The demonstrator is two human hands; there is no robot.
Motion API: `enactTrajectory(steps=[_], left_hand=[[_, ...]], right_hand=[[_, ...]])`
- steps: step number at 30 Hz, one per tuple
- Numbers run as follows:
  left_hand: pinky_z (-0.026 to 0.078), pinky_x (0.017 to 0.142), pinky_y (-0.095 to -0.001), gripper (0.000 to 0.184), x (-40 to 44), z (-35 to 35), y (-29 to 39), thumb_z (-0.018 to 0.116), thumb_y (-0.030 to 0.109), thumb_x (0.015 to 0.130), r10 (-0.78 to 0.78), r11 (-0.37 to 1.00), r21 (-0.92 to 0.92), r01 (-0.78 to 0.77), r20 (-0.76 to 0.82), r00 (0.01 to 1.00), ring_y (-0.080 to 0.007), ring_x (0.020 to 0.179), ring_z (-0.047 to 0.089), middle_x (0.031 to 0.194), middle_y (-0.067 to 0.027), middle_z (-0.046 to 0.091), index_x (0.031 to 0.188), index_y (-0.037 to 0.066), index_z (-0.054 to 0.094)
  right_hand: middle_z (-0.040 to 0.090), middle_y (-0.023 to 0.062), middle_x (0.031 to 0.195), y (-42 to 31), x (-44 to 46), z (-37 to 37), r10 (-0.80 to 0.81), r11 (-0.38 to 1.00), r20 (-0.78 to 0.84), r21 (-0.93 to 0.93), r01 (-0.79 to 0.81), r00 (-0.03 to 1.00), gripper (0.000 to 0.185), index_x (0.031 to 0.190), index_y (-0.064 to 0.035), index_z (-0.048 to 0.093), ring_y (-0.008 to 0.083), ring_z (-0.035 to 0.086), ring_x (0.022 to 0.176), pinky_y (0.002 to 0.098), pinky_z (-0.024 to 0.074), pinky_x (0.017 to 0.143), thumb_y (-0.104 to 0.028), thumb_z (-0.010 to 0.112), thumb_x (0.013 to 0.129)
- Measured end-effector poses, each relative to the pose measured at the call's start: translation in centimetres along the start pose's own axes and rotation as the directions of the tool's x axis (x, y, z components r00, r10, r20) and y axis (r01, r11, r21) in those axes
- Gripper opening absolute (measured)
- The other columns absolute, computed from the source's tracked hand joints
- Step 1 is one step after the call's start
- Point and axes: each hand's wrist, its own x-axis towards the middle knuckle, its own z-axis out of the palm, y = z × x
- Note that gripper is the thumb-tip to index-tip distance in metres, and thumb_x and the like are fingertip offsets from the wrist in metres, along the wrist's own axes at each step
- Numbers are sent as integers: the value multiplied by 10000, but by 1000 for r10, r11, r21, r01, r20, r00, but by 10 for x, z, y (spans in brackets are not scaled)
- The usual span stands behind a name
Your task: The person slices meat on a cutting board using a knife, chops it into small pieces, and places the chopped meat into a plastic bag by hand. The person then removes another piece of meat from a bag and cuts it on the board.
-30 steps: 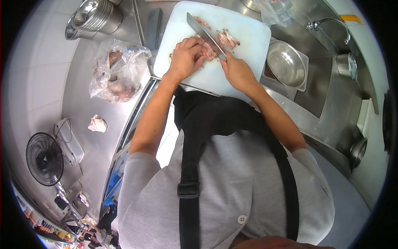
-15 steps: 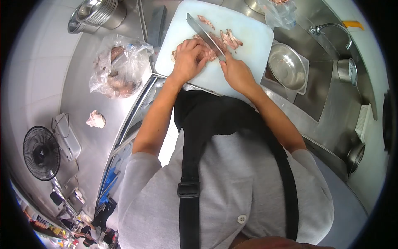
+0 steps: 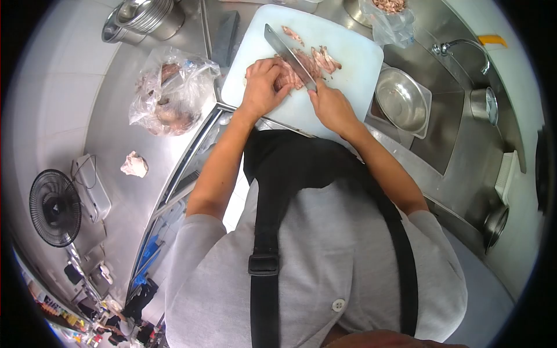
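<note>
A white cutting board (image 3: pixel 354 64) lies in front of me with raw meat (image 3: pixel 288 76) on it. My left hand (image 3: pixel 262 87) is closed over the meat from the left, fingers curled on top and thumb along the near side. In my right hand (image 3: pixel 333 107) is the handle of a long kitchen knife (image 3: pixel 283 49), its blade slanting up and left beside the left hand's fingers. Cut strips of meat (image 3: pixel 326 60) lie right of the blade, and a small piece (image 3: pixel 293 35) sits beyond it. The blade's lower edge is partly hidden against the meat.
Left of the board are a clear plastic bag (image 3: pixel 168 95) of meat, a crumpled pale item (image 3: pixel 134 165), stacked metal bowls (image 3: pixel 145 17) and a fan (image 3: pixel 55 207). A metal bowl (image 3: pixel 400 97) stands at the right by the sink, under the faucet (image 3: pixel 464 47).
The view has shifted slightly, with the board sitting a little lower. More of the knife blade's flat face shows. Both hands keep nearly the same places.
</note>
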Motion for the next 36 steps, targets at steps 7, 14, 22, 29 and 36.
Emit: enactTrajectory(steps=[7,14,22,29,36], left_hand=[[392,1101,-484,293,0,-21,3,818,165,805,-14,998,-60,15,20,1000,-315,1265,584,1292,-79,670,1085,116,744],[479,1060,-468,306,-4,-18,-17,719,15,806,-7,988,-156,15,51,999,-343,1236,607,1283,-111,676,1101,95,740],[478,1064,-463,293,-9,-29,-9,751,13,812,-23,997,-76,26,39,999,-351,1222,608,1279,-104,682,1096,87,745],[494,1055,-462,298,-8,-23,-22,797,30,813,-17,997,-74,21,58,998,-345,1219,617,1287,-101,684,1099,101,757],[532,1013,-444,298,-13,-31,-17,830,22,799,-51,995,-88,54,34,998,-346,1183,630,1250,-87,687,1077,105,760]], right_hand=[[722,324,878,-31,-23,-40,-25,999,-81,45,29,996,417,1341,62,566,523,709,861,630,525,802,-276,553,1098],[728,322,880,1,0,8,-51,998,-56,-25,50,997,421,1329,72,579,521,716,858,625,541,803,-280,541,1102],[731,311,875,-37,-25,-32,-32,999,-91,17,33,995,402,1295,67,587,515,718,837,622,545,787,-284,546,1103],[737,306,896,-13,3,5,-27,998,2,-56,27,1000,390,1282,65,584,516,720,862,618,548,798,-279,549,1101],[738,322,924,-47,-23,-33,-15,1000,-56,-14,14,998,390,1295,61,582,515,722,887,620,547,813,-276,543,1102]])
